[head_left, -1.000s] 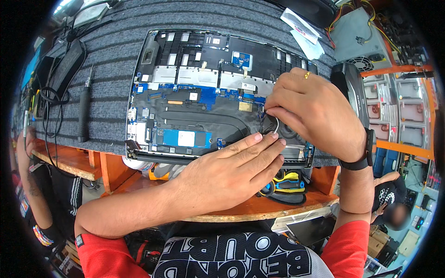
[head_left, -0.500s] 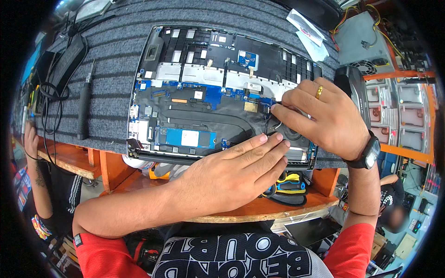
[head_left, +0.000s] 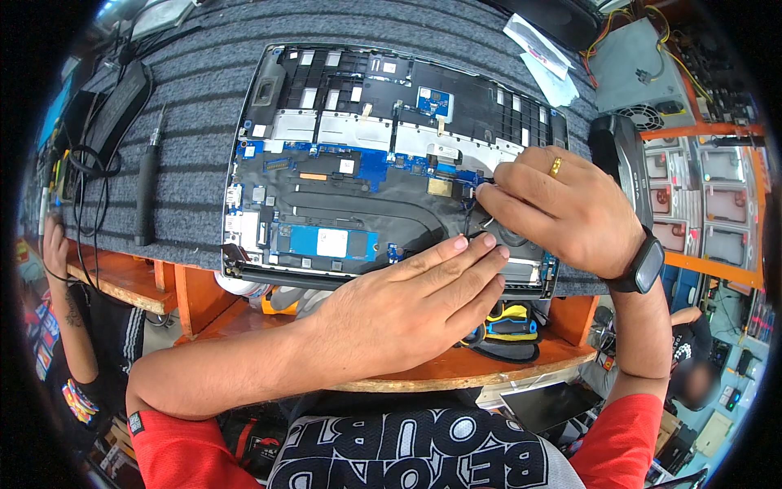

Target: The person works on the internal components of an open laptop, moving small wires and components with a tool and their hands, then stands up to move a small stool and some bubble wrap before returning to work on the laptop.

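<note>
A grey ribbed mat [head_left: 204,90] covers the bench top from nine o'clock to one o'clock; on it, at centre, lies an opened laptop chassis [head_left: 383,155], base cover off, boards and black heat pipe exposed, its near edge at the bench lip. The left hand [head_left: 407,314], at six o'clock of the chassis, lies flat and palm down, fingers straight and together, tips resting on the lower right corner of the chassis beside the fan area; it grips nothing. The right hand [head_left: 566,208], at three o'clock, is curled with fingers bunched and pinched at a small dark part or cable end near the fan; what exactly is pinched cannot be told; a gold ring and a black wristwatch [head_left: 639,269] are worn. A black handheld tool [head_left: 623,163] stands just beyond the right hand at two o'clock; a dark screwdriver [head_left: 147,191] lies on the mat at nine o'clock, well apart from both hands; a blue storage card [head_left: 330,243] sits in the chassis at seven o'clock.
</note>
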Tool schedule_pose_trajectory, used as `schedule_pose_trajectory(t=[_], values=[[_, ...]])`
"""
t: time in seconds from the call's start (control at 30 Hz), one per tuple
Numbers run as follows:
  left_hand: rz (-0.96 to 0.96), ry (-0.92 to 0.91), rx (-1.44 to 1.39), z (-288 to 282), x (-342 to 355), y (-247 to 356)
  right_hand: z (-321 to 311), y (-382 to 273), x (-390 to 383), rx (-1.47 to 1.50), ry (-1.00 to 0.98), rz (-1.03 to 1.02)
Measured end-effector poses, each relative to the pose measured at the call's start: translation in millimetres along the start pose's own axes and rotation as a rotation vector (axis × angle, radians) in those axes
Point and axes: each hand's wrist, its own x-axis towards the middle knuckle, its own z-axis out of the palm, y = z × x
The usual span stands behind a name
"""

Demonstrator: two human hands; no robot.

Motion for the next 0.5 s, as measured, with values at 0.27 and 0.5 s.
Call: schedule_pose_trajectory(t=[0.27, 0.5], values=[[0.001, 0.002, -0.013, 0.7, 0.2, -0.5, 1.0, 1.6, -2.2, 0.028, 0.005, -0.011], [-0.009, -0.022, 0.026, 0.1, -0.1, 1.2, -5.6, 17.5, -10.1, 0.132, 0.019, 0.089]])
